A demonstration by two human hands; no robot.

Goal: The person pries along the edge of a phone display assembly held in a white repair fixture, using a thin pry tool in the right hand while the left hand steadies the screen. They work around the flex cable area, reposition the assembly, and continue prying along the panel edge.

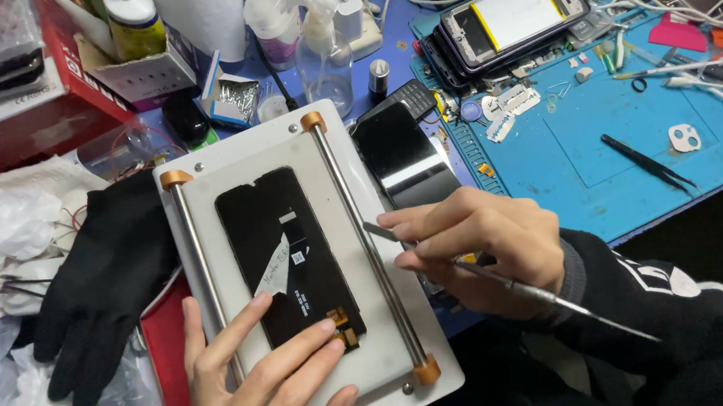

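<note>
Left hand [259,380], fingers spread flat, pins black screen panel [287,255] on white plate [363,347] so it cannot slide. Right hand [488,249] pinches metal tool [555,300] pen-style, tip at plate's right rail [364,237].

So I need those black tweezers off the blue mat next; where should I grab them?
Pinch the black tweezers across the thicker upper-left end, coming from above. They lie flat and diagonal on the blue mat, tips toward the lower right, with bare mat on both sides.
</note>
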